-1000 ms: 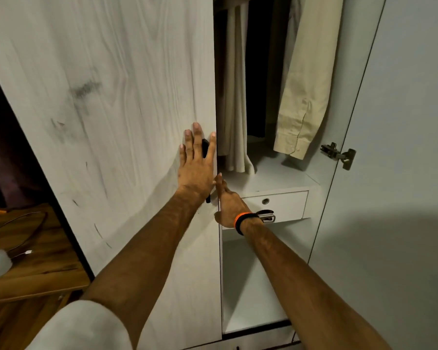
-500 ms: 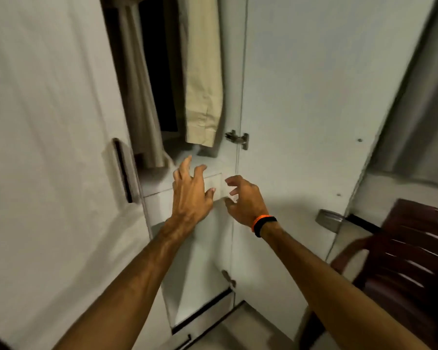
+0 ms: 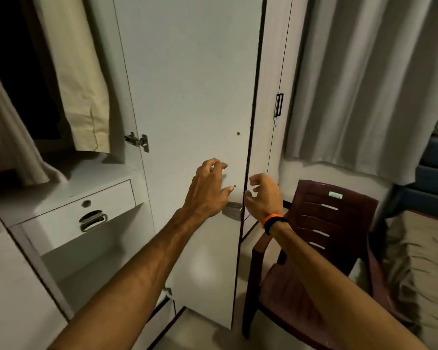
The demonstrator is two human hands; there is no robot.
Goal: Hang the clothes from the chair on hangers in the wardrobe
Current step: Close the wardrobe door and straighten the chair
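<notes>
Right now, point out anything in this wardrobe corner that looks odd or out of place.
Little stands out. The chair seat looks bare, with no clothes visible on it, odd given the task. The wardrobe door stands open, a beige garment hangs inside, and both hands, left hand and right hand, hold nothing.

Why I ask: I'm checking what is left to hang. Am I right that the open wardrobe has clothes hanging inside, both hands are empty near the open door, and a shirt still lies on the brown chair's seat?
Not quite. In the head view the brown chair has nothing on its seat. The rest holds: clothes hang inside, and the left hand and right hand are empty near the open door.
</notes>
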